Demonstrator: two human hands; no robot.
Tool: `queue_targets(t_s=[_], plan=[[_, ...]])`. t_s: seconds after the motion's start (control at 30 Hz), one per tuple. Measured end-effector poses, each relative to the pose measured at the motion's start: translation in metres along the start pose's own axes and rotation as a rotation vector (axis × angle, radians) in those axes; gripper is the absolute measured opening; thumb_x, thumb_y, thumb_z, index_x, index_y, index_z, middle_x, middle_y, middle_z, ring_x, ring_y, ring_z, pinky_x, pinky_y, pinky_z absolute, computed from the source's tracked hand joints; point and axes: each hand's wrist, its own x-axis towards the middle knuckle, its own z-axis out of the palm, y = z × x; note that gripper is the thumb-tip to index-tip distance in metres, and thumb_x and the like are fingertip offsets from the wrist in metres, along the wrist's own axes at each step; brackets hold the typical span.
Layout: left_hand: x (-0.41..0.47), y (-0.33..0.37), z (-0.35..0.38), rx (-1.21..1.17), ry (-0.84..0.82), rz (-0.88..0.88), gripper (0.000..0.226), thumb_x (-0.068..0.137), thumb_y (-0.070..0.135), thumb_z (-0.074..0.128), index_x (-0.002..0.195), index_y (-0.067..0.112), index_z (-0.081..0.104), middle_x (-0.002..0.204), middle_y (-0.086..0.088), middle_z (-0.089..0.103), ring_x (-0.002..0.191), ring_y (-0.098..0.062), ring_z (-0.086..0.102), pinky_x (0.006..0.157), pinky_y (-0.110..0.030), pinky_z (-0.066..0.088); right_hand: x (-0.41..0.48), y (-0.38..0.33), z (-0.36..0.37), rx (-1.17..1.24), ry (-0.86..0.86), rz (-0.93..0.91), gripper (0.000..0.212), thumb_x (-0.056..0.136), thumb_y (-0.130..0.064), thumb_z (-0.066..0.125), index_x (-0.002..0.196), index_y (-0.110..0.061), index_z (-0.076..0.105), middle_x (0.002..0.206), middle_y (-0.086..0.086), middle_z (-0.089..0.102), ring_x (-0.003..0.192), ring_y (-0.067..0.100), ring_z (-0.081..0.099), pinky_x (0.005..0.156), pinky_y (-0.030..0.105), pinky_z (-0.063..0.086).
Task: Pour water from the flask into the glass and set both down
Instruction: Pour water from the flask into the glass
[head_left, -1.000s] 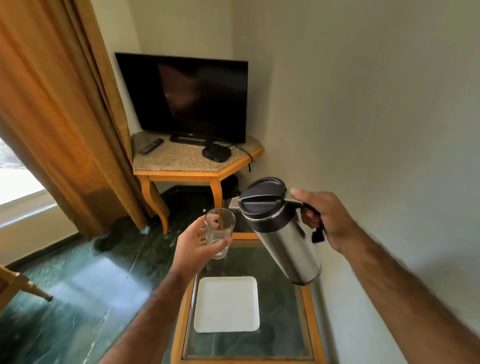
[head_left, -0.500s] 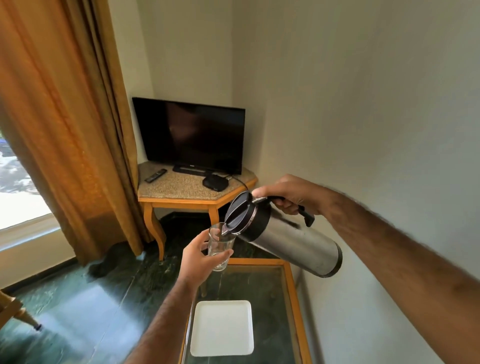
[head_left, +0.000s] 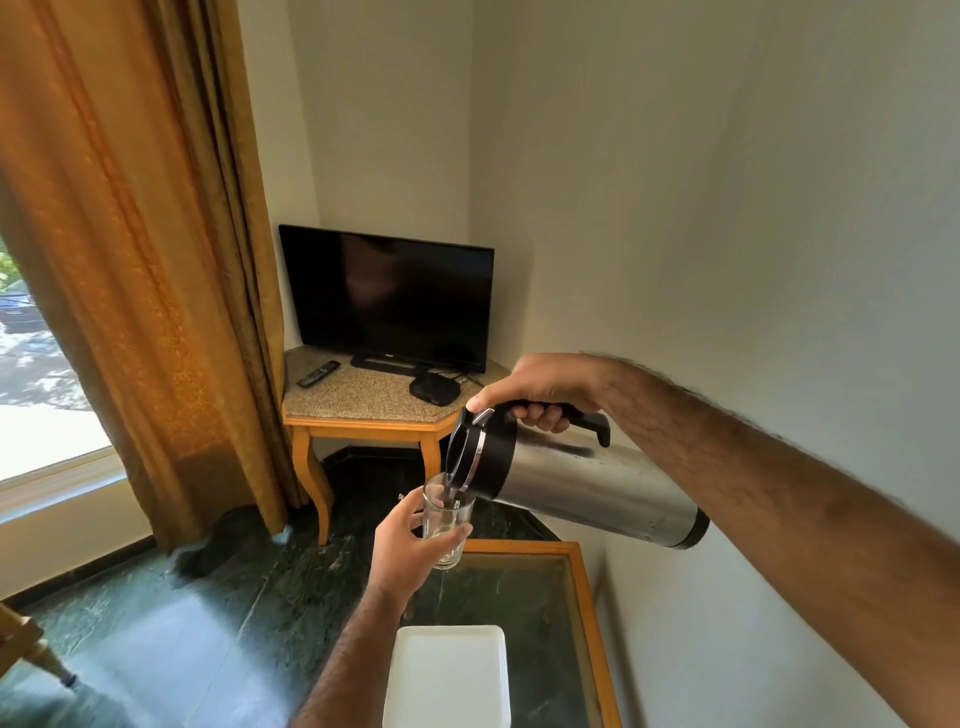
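A steel flask with a black lid and black handle is tipped almost level, its spout over the rim of a clear glass. My right hand grips the flask's handle from above, thumb on the lid lever. My left hand holds the glass upright in the air, above the far edge of the glass-topped table. A thin stream seems to run from the spout into the glass, though it is hard to make out.
A white square plate lies on the table near me. Beyond stand a corner table with a television, a remote and a black box. An orange curtain hangs left; a wall runs close on the right.
The flask has tilted further, from upright to nearly horizontal, and its spout has come down over the glass. The camera has lifted, so the plate sits lower in view.
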Motion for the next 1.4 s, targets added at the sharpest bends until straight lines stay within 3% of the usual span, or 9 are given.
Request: queue_targets(t_s=[0.23,0.33,0.5,1.0,1.2,1.33,1.4], plan=[[-0.002,0.005,0.003,0.008,0.01,-0.02,0.045,0.072,0.036,0.093,0.103,0.052,0.065,0.099,0.031,0.072,0.096,0.01,0.064,0.075,-0.01,0.042,0.005,-0.026,0.002,-0.092,-0.023,0.03,0.057,0.085,-0.059,0.08,0.046,-0.024,0.059,0.049,-0.004,0.05,0.04,0.011,0.044,0.044,0.02,0.041],[-0.001,0.008,0.004,0.015,0.009,-0.018,0.048,0.072,0.035,0.093,0.111,0.043,0.067,0.105,0.025,0.072,0.093,0.017,0.065,0.071,-0.005,0.041,0.005,-0.035,0.004,-0.118,-0.046,0.028,0.056,0.084,-0.06,0.081,0.046,-0.024,0.059,0.049,-0.005,0.05,0.041,0.012,0.044,0.044,0.021,0.04],[0.0,0.009,0.003,-0.007,0.021,-0.013,0.048,0.072,0.033,0.093,0.109,0.045,0.065,0.108,0.022,0.071,0.099,0.003,0.065,0.075,-0.013,0.046,0.006,-0.045,0.004,-0.13,-0.042,0.031,0.058,0.086,-0.058,0.08,0.045,-0.024,0.058,0.048,-0.005,0.05,0.041,0.012,0.043,0.045,0.022,0.04],[-0.004,0.006,-0.003,0.0,0.063,-0.021,0.052,0.075,0.027,0.093,0.121,0.03,0.069,0.116,0.011,0.071,0.108,-0.009,0.062,0.091,-0.031,0.05,0.003,-0.05,-0.002,-0.185,-0.035,0.041,0.059,0.09,-0.056,0.077,0.046,-0.023,0.058,0.049,-0.004,0.05,0.039,0.011,0.043,0.042,0.02,0.039],[-0.005,0.005,-0.001,-0.002,0.073,-0.033,0.054,0.074,0.025,0.093,0.121,0.028,0.068,0.12,0.006,0.07,0.113,-0.016,0.063,0.088,-0.026,0.05,0.005,-0.049,-0.003,-0.187,-0.039,0.057,0.06,0.089,-0.058,0.078,0.043,-0.023,0.06,0.048,-0.005,0.051,0.038,0.011,0.044,0.042,0.02,0.04],[-0.006,0.005,-0.001,0.001,0.064,-0.046,0.059,0.074,0.025,0.093,0.127,0.025,0.067,0.126,0.003,0.069,0.117,-0.017,0.06,0.095,-0.034,0.051,0.006,-0.049,-0.002,-0.189,-0.041,0.059,0.059,0.087,-0.059,0.079,0.044,-0.023,0.06,0.049,-0.005,0.051,0.039,0.011,0.044,0.042,0.02,0.04],[-0.007,0.005,-0.002,0.004,0.066,-0.047,0.059,0.074,0.025,0.093,0.127,0.025,0.067,0.126,0.003,0.069,0.116,-0.016,0.06,0.092,-0.028,0.047,0.007,-0.049,-0.002,-0.19,-0.044,0.06,0.059,0.086,-0.06,0.079,0.044,-0.023,0.06,0.049,-0.005,0.051,0.039,0.011,0.044,0.042,0.021,0.04]])
